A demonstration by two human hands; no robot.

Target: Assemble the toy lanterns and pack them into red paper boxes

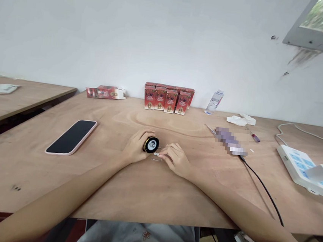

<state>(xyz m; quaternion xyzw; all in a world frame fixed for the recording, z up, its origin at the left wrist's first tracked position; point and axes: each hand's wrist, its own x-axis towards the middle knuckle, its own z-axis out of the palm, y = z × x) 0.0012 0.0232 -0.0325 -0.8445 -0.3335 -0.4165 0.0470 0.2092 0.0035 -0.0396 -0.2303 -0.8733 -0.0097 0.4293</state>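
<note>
My left hand (137,148) is wrapped round a short black cylinder with a gold edge, whose round end (151,145) faces me. A pale, recessed centre shows in that end; its details are too small to tell. Close to its right, my right hand (176,158) has thumb and fingers pinched together low over the table. Small round silvery pieces (156,154) lie by the right fingertips; whether one is between them I cannot make out. A thin, bent wire-like piece (155,159) rests just below, near the right thumb.
Several red printed boxes (170,101) stand by the wall, with an open box (106,92) lying left of them. A phone (72,137), a clear bottle (214,102), white tissue (241,120), a screwdriver (254,137), a cabled purple device (229,140) and a power strip (302,169) surround my hands.
</note>
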